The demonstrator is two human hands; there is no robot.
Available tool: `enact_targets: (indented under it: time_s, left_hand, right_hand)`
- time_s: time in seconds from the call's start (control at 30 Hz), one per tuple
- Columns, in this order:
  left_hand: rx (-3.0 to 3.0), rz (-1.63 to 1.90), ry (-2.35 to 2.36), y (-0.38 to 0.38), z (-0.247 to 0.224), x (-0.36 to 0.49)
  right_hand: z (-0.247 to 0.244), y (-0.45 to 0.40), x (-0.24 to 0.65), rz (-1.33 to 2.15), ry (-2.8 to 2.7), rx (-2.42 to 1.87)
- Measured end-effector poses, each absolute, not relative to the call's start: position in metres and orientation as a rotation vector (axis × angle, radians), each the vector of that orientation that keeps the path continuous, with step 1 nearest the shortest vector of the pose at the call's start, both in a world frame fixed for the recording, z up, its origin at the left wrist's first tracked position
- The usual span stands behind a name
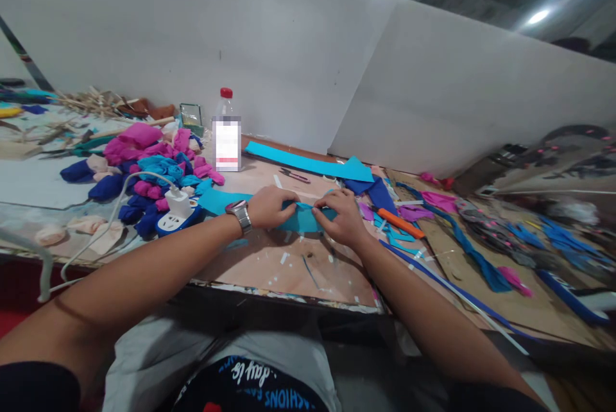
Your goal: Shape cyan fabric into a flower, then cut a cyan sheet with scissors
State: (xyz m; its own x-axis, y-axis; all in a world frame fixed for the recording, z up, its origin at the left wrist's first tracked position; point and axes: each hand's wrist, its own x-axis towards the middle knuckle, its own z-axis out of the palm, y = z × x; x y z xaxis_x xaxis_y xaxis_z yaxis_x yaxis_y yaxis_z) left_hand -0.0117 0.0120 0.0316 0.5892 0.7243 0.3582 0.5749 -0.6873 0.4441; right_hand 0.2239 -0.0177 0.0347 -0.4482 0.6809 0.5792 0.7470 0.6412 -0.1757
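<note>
A turquoise strip (301,223), of paper or thin fabric, lies across the table in front of me. My left hand (269,206), with a metal watch (240,216) on its wrist, pinches the strip's upper edge between thumb and fingers. Close by on the right, my right hand (341,216) pinches the same edge. The strip's left end runs out behind my left wrist. Farther back lies a longer turquoise piece (298,160), and small dark snips (294,175) rest in front of it.
Left of my hands are a blue-and-white power strip (178,218) with a cable and a heap of pink and blue fabric (149,155). A red-capped bottle (226,133) stands behind. An orange-handled cutter (400,223), scraps and a blue ribbon (474,258) lie right.
</note>
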Motion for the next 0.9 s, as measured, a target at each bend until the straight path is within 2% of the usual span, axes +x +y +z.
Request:
enact_targets:
  time_s: [0.47, 0.63, 0.9]
  left_hand:
    - [2.394, 1.021, 1.162, 0.0177, 0.0325, -0.014]
    - [2.438, 0.909, 0.877, 0.0118, 0.0343, -0.014]
    - [2.593, 0.69, 0.861, 0.0102, 0.0324, -0.0111]
  right_hand:
    - [0.0334, -0.0169, 0.2231, -0.071, -2.197, -1.086]
    - [0.0333, -0.0204, 0.2198, -0.026, -2.272, -1.065]
    - [0.0341, -0.0232, 0.2156, -0.031, -2.329, -1.041]
